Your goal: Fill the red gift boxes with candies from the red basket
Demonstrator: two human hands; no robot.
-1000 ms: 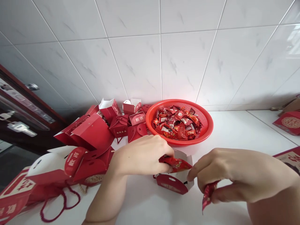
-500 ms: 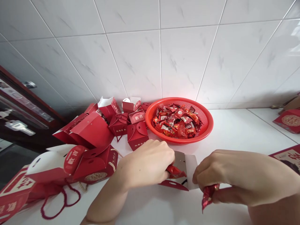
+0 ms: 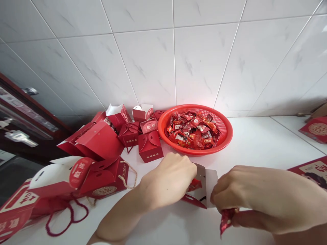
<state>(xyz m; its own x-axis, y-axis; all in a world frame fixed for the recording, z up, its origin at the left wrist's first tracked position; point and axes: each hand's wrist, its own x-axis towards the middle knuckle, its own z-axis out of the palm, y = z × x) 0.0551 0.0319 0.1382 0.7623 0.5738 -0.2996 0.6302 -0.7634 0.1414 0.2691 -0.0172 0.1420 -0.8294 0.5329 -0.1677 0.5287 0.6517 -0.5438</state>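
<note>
My left hand (image 3: 170,182) is curled over an open gift box (image 3: 211,183) with red outside and white inside. A red wrapped candy (image 3: 195,184) sticks out past its fingers, inside the box opening; the fingertips themselves are hidden. To the right, my right hand (image 3: 245,195) is closed, with a dark red wrapped candy (image 3: 226,221) hanging from its fingers. Its knuckles are close against the box's white flap. Just behind the box stands a red plastic basket (image 3: 227,141) holding many wrapped candies (image 3: 192,131).
Several small closed red boxes (image 3: 150,148) stand left of the basket. Larger red boxes (image 3: 103,178) with rope handles crowd the left side, near a dark cabinet with a key (image 3: 20,137). More red packaging (image 3: 316,129) lies at the right edge. A tiled wall (image 3: 143,68) closes the back.
My left hand has moved slightly right and farther over the open box, taking its candy deeper into the opening. The right hand has shifted slightly down, still holding its candy.
</note>
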